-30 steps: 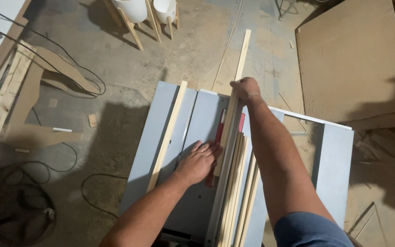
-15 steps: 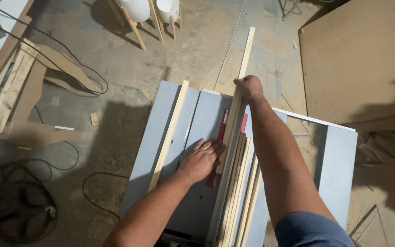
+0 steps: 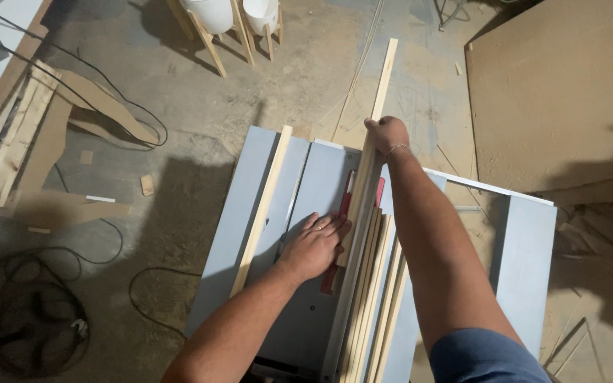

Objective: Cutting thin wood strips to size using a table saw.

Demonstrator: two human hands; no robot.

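I'm looking at a woodworking shop: grey table saw (image 3: 299, 213) w/ red blade insert (image 3: 342, 234), cut wood strips (image 3: 370, 298) on top, dusty concrete floor (image 3: 179, 120), board sheets (image 3: 555, 92), offcuts (image 3: 8, 156), loose power cables (image 3: 37, 319).

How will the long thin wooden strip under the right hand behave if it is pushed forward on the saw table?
The wooden strip looks long and very thin, so it would probably flex and feel light. Its far end overhangs the saw table, so it may dip there. The right hand grips it and the left hand presses beside it, likely steadying it.
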